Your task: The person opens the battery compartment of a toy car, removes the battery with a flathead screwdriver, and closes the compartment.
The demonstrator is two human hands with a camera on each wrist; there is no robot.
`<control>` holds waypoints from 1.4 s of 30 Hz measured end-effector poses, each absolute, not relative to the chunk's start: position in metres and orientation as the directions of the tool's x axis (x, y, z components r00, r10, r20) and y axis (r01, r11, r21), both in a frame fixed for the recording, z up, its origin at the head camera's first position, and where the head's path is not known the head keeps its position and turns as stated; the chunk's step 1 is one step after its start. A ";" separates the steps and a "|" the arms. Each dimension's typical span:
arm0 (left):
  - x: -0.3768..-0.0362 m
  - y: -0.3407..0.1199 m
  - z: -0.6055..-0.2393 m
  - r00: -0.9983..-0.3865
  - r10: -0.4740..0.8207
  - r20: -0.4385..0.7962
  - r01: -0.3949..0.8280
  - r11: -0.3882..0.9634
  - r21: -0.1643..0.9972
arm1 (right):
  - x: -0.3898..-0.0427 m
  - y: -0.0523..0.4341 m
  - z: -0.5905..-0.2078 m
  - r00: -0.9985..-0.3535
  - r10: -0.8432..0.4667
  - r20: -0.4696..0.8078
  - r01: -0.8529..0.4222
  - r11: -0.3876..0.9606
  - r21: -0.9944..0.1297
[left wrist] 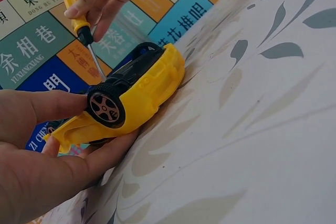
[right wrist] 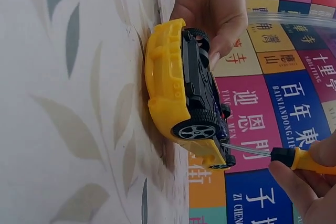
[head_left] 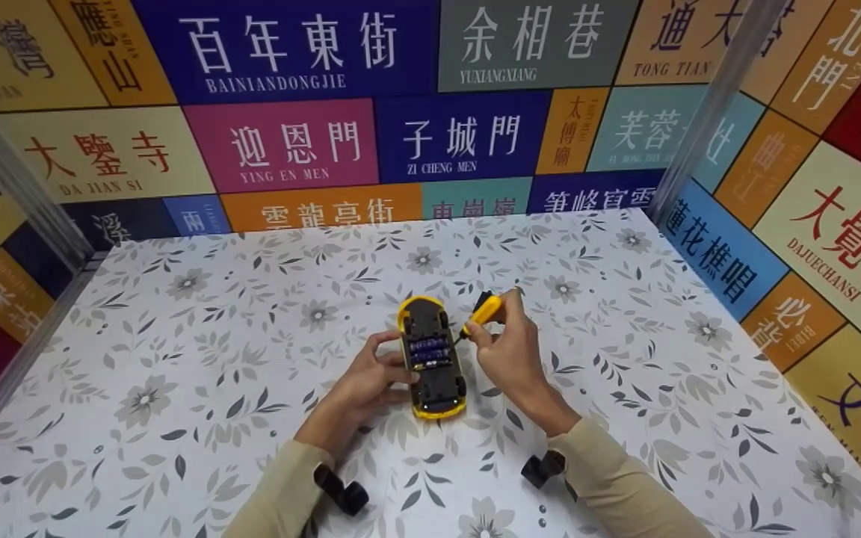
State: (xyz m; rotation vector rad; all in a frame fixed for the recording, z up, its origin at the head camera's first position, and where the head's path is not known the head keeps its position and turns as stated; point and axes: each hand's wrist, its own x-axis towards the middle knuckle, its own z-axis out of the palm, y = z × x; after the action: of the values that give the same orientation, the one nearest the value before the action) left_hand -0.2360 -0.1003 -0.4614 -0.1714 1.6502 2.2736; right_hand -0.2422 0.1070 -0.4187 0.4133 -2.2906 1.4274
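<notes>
A yellow toy car (head_left: 438,388) lies upside down on the table, its black underside and wheels facing up. Several blue batteries (head_left: 429,350) show in the open compartment amid the underside. My left hand (head_left: 371,377) grips the car by its left side, thumb and fingers around the body, as the left wrist view (left wrist: 58,145) confirms. My right hand (head_left: 509,344) holds a screwdriver (head_left: 484,314) with a yellow and black handle. Its metal shaft (right wrist: 247,149) reaches the car's underside near the compartment; whether the tip touches is hard to tell.
White cloth with grey leaves and flowers covers the table (head_left: 251,314). Panels with coloured sign lettering (head_left: 281,142) stand along the back and both sides. A black strap device sits at each wrist, such as the left wrist camera (head_left: 341,489).
</notes>
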 end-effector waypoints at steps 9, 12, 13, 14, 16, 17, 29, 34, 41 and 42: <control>-0.237 -0.101 -0.461 -0.938 0.197 -0.286 -0.330 -0.253 0.909 | -0.246 0.107 -0.422 -0.896 -0.026 0.443 -0.413 0.417 -0.810; -0.237 -0.102 -0.461 -0.938 0.201 -0.284 -0.330 -0.252 0.910 | -0.255 0.112 -0.427 -0.946 0.026 0.324 -0.304 0.285 -0.909; -0.237 -0.101 -0.460 -0.937 0.202 -0.284 -0.330 -0.253 0.910 | -0.259 0.114 -0.429 -0.963 0.043 0.265 -0.249 0.228 -0.941; -0.237 -0.102 -0.460 -0.937 0.204 -0.283 -0.330 -0.252 0.910 | -0.262 0.116 -0.431 -0.977 0.055 0.204 -0.192 0.171 -0.966; -0.237 -0.102 -0.460 -0.937 0.205 -0.283 -0.330 -0.251 0.910 | -0.270 0.119 -0.435 -0.993 0.078 0.090 -0.085 0.072 -0.994; -0.236 -0.102 -0.460 -0.936 0.206 -0.284 -0.331 -0.249 0.910 | -0.273 0.121 -0.437 -0.996 0.085 0.039 -0.037 0.023 -0.999; -0.234 -0.103 -0.465 -0.931 0.221 -0.291 -0.346 -0.276 0.897 | -0.288 0.138 -0.454 -0.931 -0.001 -0.365 0.347 -0.311 -0.885; -0.235 -0.101 -0.464 -0.930 0.235 -0.284 -0.345 -0.286 0.894 | -0.286 0.140 -0.443 -0.953 0.000 -0.304 0.292 -0.280 -0.914; -0.235 -0.102 -0.461 -0.934 0.210 -0.289 -0.341 -0.278 0.898 | -0.275 0.133 -0.421 -0.998 0.009 -0.065 0.065 0.002 -0.998; -0.235 -0.102 -0.461 -0.934 0.207 -0.290 -0.341 -0.281 0.897 | -0.272 0.131 -0.419 -0.999 0.004 -0.033 0.033 0.044 -0.998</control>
State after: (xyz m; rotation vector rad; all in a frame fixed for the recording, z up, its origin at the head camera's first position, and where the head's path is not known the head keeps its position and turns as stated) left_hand -0.2346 -0.1025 -0.4607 -0.1650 1.6309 2.2654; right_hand -0.2725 0.1311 -0.4191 -0.0405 -2.2850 2.1867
